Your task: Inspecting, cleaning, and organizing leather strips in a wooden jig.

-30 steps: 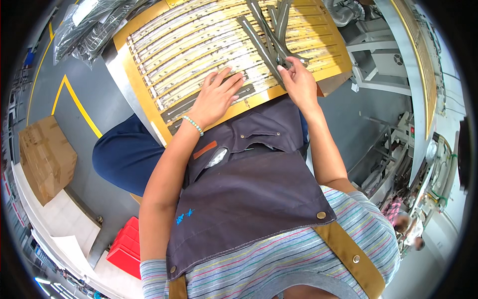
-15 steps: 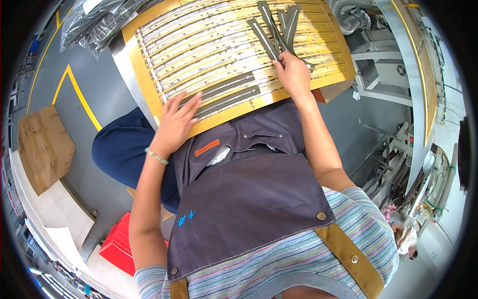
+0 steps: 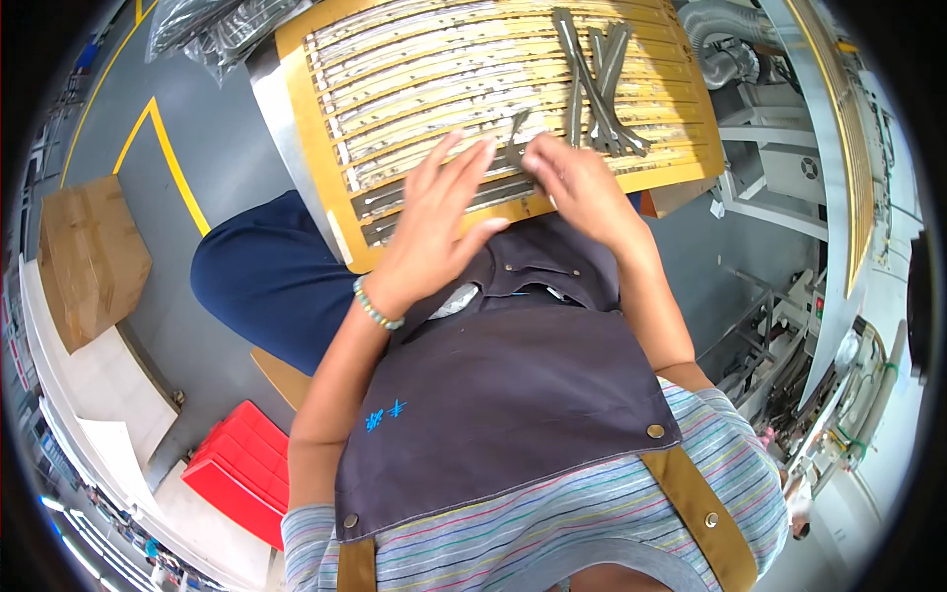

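Observation:
Across my lap lies a yellow board [image 3: 698, 148] with rows of long narrow slots. Two dark olive zippers [image 3: 380, 201] lie along its nearest rows, partly covered by my left hand. My left hand [image 3: 434, 222] is open, its fingers stretched over these rows and its thumb apart. Close to its fingertips, my right hand [image 3: 582, 187] has thumb and fingers closed on another dark zipper [image 3: 518, 126], whose end sticks up between the hands; the rest is hidden. Several loose zippers [image 3: 597, 94] lie crossed on the board's right part, beyond my right hand.
Plastic-wrapped material [image 3: 212, 35] lies at the far left. A cardboard box [image 3: 94, 257] and a red bin [image 3: 242, 469] stand to the left. A silver flexible duct [image 3: 725, 44] and a white metal frame [image 3: 779, 138] are at the right.
My right hand has moved left and nearer, taking one zipper from the loose pile. My left hand has slid right along the near rows. The board appears shifted slightly right in view.

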{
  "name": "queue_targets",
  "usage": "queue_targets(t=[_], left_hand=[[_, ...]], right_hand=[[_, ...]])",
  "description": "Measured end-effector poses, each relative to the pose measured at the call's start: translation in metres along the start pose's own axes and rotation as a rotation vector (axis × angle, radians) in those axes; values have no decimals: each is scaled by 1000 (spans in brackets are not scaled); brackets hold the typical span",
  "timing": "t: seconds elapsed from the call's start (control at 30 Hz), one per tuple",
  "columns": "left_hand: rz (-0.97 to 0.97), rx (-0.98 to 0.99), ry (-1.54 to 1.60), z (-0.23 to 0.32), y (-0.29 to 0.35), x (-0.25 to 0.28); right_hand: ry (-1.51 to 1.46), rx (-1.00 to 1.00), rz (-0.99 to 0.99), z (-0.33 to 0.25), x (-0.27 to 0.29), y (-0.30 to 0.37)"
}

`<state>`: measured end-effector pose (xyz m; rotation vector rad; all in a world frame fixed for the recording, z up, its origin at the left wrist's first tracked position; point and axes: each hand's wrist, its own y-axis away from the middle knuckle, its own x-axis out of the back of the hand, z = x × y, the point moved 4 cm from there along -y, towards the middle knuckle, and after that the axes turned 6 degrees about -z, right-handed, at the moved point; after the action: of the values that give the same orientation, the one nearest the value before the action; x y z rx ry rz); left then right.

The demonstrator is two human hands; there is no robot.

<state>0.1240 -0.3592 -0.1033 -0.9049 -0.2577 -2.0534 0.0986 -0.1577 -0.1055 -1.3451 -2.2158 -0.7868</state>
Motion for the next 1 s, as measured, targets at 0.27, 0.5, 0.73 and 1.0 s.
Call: queue_targets(t=[0.27, 0.5, 0.73, 1.0], left_hand=[[-422, 489, 1043, -35, 45, -2], [-118, 677, 513, -100, 91, 25], [448, 853, 269, -147, 70, 18], [502, 857, 116, -156, 65, 16]], right_hand=[[-428, 101, -400, -13, -16, 7], [-447, -101, -394, 53, -25, -11], [-396, -188, -157, 81, -22, -61], [-424, -243, -88, 92, -29, -76]])
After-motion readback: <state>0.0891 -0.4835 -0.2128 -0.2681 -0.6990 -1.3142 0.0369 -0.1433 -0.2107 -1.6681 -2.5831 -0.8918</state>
